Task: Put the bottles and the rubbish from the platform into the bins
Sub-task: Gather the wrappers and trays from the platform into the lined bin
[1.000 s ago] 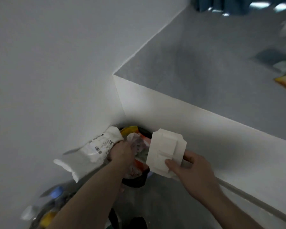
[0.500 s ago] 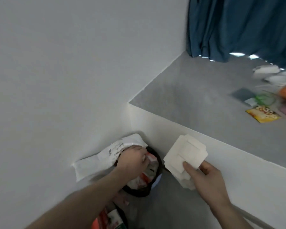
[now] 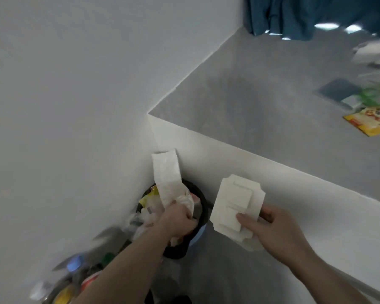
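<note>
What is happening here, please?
A person is clearing rubbish into a bin in the corner below the platform. The left hand pushes a white bag into the already full bin. The right hand holds a flat white carton beside it. More wrappers lie on the platform.

Plain white wall [image 3: 75,106] at left, dark blue curtain [image 3: 294,14] at top right, dim even lighting

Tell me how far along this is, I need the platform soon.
Partly done: the black bin already holds rubbish. The left hand is pushing a white packet in, and the right hand holds flattened white cardboard. A yellow wrapper and other litter wait on the platform.
</note>
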